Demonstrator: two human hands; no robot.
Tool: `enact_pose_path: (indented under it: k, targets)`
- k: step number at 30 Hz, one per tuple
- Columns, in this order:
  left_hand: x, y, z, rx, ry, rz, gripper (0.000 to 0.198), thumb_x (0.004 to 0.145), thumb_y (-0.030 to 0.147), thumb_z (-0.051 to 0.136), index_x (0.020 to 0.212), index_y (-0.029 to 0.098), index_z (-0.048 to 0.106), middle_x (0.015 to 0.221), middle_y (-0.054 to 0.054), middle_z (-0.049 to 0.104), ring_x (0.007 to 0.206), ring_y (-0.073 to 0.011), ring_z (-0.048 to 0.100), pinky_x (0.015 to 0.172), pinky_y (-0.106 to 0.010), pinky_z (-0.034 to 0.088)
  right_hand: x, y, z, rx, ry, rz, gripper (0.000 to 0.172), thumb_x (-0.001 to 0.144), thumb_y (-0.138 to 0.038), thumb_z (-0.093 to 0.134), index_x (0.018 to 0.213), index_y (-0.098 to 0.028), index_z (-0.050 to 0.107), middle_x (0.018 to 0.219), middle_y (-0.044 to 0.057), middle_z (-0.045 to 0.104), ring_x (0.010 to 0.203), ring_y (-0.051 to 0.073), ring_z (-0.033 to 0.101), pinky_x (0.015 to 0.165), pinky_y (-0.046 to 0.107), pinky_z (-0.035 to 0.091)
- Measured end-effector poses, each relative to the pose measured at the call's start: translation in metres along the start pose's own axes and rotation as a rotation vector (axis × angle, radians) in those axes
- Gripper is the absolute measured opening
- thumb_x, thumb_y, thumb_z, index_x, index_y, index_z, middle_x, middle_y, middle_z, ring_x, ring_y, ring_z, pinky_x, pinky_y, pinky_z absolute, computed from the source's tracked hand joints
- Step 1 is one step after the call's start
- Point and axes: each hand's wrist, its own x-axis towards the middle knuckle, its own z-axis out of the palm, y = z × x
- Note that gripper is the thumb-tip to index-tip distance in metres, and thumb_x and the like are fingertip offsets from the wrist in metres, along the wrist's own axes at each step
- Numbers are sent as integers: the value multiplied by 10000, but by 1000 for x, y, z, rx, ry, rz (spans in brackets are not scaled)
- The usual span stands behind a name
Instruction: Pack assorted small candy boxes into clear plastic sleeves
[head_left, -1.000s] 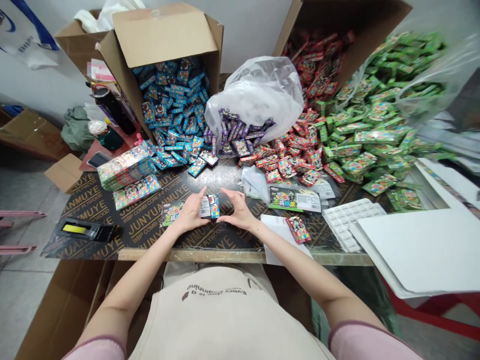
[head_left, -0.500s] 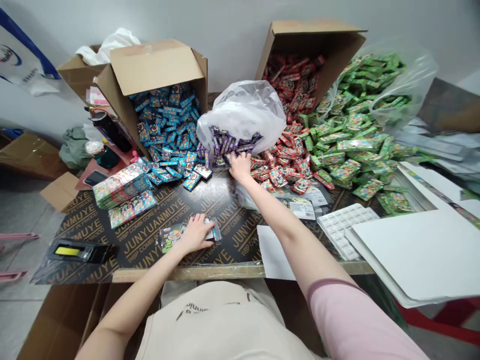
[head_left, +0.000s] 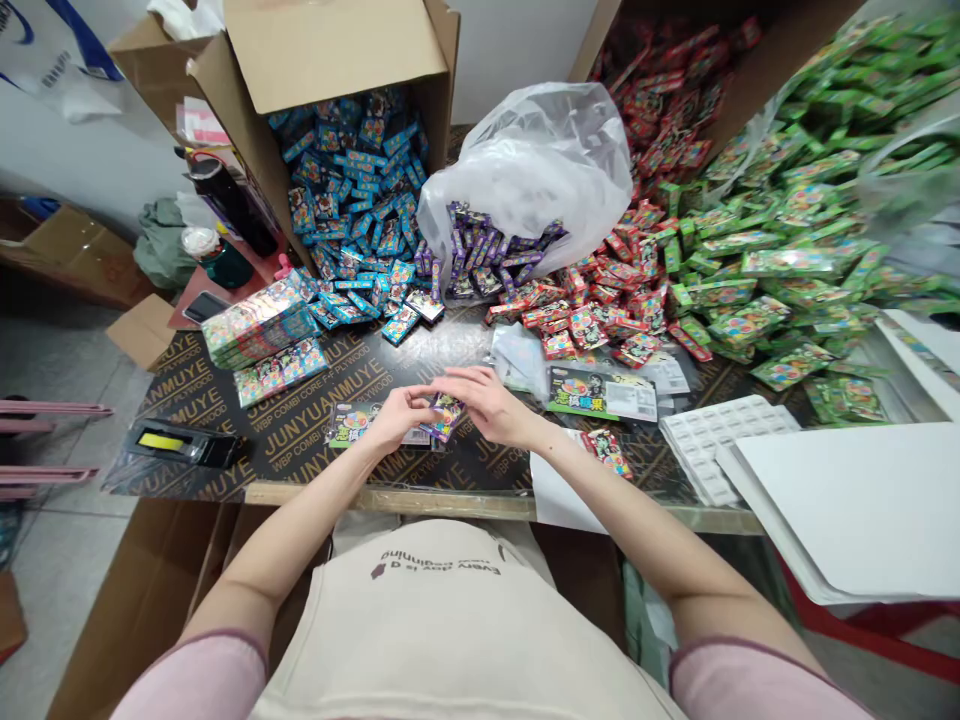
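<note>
**Hands.** My left hand (head_left: 399,413) and right hand (head_left: 491,402) meet over the near middle of the table (head_left: 315,455). Both are closed narrow on one small purple packet (head_left: 448,413), a fingertip pinch from each side. The packet is tilted and sits just above the board, beside a clear bag w/ printed header (head_left: 351,424) that lies flat under my left fingers.

**Risks (judgement only).**
- The grip is fingertips only, so a slip would drop the packet onto the bag or the board.
- A red packet (head_left: 607,450) lies on a white sheet (head_left: 551,485) just beside my right forearm, near the table edge. A sweep of that arm could knock it off.
- The heaps touch. The purple pile (head_left: 487,255) spills from its plastic bag between the blue pile (head_left: 352,190) and the red pile (head_left: 600,300), w/ the green pile (head_left: 750,250) against the red. Colours could mix at the borders.

**Writing.**
- The board repeats "JUNYUANMUYE" and "WBP COMBI CORE F/F PLYWOOD".
- The apron (head_left: 450,620) print is upside down to me. "Every day is a" reads, the rest is partial.
- Print on the packets and the header is too small to read.
</note>
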Motion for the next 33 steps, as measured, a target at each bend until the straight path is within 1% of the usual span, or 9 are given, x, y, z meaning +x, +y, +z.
enact_pose_path:
  k: [3, 5, 7, 10, 12, 14, 21, 26, 33]
  targets:
    - [1, -5, 12, -76, 110, -82, 684, 495, 339, 867, 1090, 107, 621, 673, -16, 673, 573, -138, 616, 600, -255, 462, -6, -7, 6, 40, 112, 140, 844, 764, -329, 669, 1491, -262, 243, 1480, 123, 381, 1349, 325, 372, 1067, 512, 330]
    - [-1, -8, 12, -18, 87, -50, 753, 555, 434, 838, 1182, 110, 573, 789, -70, 703, 685, -186, 661, 659, -298, 491, -12, -8, 16, 38, 169, 198, 910, 706, -391, 725, 1479, -263, 263, 1405, 128, 451, 1278, 339, 437, 1039, 512, 362]
    - [-6, -12, 3, 221, 57, 85, 797, 622, 504, 788, 1276, 133, 525, 1003, -134, 697, 914, -252, 663, 805, -380, 497, -19, -6, 28, 9, 231, 243, 826, 707, -347, 706, 1440, -274, 333, 1307, 109, 522, 1207, 324, 486, 1018, 499, 383]
    - [-14, -19, -21, 834, 15, 323, 988, 541, 493, 842, 1398, 220, 433, 1347, -163, 523, 1246, -341, 474, 1038, -502, 346, -33, 1, 49, -53, 337, 344, 728, 686, -283, 687, 1364, -252, 425, 1238, 116, 543, 1161, 328, 503, 993, 496, 397]
    - [-17, -26, -36, 1161, -36, 370, 1107, 506, 441, 872, 1458, 239, 343, 1370, -156, 478, 1270, -356, 420, 1069, -524, 287, -40, 6, 62, -81, 354, 405, 689, 667, -271, 690, 1317, -235, 464, 1207, 128, 545, 1135, 337, 513, 969, 499, 405]
    - [-17, -34, -45, 1304, -59, 370, 1113, 576, 418, 840, 1497, 216, 249, 1297, -145, 508, 1212, -334, 447, 1040, -494, 319, -44, 9, 73, -90, 331, 431, 661, 651, -265, 689, 1279, -216, 489, 1193, 139, 542, 1123, 341, 515, 952, 497, 408]
    - [-13, -48, -48, 1299, -62, 461, 1199, 636, 410, 796, 1531, 201, 26, 1234, -127, 509, 1148, -314, 451, 998, -451, 343, -44, 8, 90, 8, 283, 404, 607, 620, -235, 674, 1204, -193, 517, 1182, 134, 567, 1165, 329, 503, 975, 478, 383]
    - [-11, -51, -53, 1292, -113, 496, 1215, 632, 420, 794, 1530, 224, -1, 1271, -120, 508, 1183, -313, 450, 1046, -469, 281, -42, 10, 89, 169, 141, 309, 665, 637, -263, 691, 1266, -211, 482, 1238, 112, 572, 1165, 299, 511, 998, 451, 361]
    - [-10, -54, -55, 1284, -106, 516, 1222, 620, 438, 798, 1531, 209, 15, 1273, -124, 518, 1190, -317, 452, 1046, -470, 282, -36, 6, 89, 34, 59, 320, 759, 663, -391, 715, 1344, -210, 432, 1201, 110, 592, 1118, 297, 517, 976, 455, 317]
